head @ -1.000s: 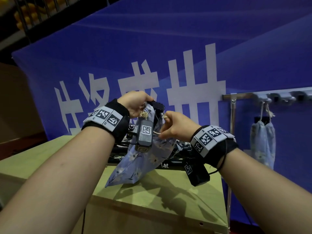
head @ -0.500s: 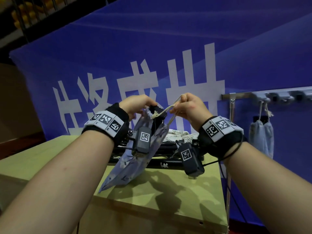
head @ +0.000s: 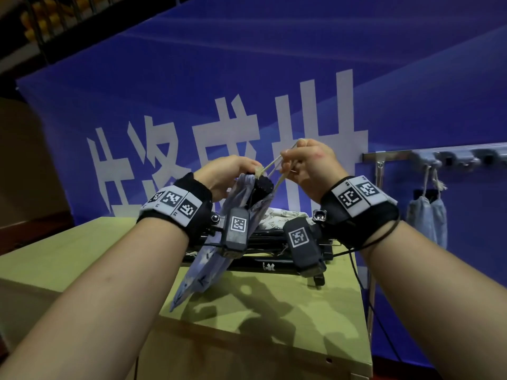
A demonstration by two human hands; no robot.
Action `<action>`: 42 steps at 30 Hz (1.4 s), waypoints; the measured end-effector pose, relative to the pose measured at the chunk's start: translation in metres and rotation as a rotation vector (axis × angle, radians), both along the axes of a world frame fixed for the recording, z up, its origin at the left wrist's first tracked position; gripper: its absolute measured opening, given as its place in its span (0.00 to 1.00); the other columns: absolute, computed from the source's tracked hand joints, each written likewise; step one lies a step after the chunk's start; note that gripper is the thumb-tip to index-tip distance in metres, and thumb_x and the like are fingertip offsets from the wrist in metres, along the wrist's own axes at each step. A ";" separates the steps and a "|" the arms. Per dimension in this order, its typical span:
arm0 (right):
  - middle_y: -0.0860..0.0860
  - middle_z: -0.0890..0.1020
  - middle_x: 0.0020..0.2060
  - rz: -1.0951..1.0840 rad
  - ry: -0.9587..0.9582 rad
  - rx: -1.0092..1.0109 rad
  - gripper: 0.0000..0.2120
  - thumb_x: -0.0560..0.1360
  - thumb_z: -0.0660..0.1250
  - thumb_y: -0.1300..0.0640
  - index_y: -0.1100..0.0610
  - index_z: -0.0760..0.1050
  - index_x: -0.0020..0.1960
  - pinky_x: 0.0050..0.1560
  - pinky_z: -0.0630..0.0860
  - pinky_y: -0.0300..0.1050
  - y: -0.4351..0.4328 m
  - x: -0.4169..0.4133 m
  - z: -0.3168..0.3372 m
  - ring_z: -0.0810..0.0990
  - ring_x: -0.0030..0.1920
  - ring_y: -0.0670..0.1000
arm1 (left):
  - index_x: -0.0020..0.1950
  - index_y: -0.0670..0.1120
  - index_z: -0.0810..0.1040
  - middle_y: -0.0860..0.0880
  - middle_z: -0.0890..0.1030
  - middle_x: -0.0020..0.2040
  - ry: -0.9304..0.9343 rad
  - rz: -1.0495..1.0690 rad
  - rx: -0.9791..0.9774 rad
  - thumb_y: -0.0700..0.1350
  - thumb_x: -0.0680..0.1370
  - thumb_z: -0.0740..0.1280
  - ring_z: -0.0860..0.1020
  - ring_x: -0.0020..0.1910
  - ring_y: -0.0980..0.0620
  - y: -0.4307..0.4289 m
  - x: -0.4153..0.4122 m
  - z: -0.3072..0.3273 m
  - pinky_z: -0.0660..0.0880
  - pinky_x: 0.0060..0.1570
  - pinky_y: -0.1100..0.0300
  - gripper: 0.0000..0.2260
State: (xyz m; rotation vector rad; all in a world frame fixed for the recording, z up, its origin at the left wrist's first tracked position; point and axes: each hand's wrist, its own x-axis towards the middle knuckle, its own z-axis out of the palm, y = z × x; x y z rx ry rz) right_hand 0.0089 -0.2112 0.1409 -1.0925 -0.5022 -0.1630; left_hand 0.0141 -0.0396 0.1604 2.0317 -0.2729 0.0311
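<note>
Pale-blue cloth with a small flower print makes up the drawstring pouch (head: 197, 272), which is held in the air above the near part of the table (head: 274, 311), its lower end hanging down and to the left. The gathered neck of the pouch is gripped by the left hand (head: 227, 174), whose fingers are curled round the cloth. A light cord (head: 270, 165) is drawn taut from the mouth of the pouch up and to the right, and it is pinched there by the right hand (head: 310, 165) - thumb and fingers closed on it, the hand raised a little above the left one. A dark object (head: 263, 185) is seen sticking out of the pouch mouth between the two hands; it is possibly a small black bundle, but the view is too dim for this to be told.

Behind the hands, a black rack (head: 263, 242) is set on the table, and folded printed cloth (head: 279, 215) is laid on it. To the right, well apart from the table, two more pouches (head: 428, 220) are hung by their cords from a hook rail (head: 397, 154). A blue banner (head: 247, 78) with large white characters is stretched across the background.
</note>
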 end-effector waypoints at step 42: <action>0.52 0.74 0.24 0.178 0.209 -0.095 0.21 0.78 0.58 0.59 0.55 0.61 0.26 0.23 0.61 0.36 -0.016 -0.009 0.013 0.58 0.18 0.45 | 0.55 0.44 0.70 0.45 0.77 0.48 -0.273 -0.143 0.007 0.36 0.78 0.65 0.79 0.44 0.51 -0.001 -0.006 -0.032 0.77 0.44 0.62 0.08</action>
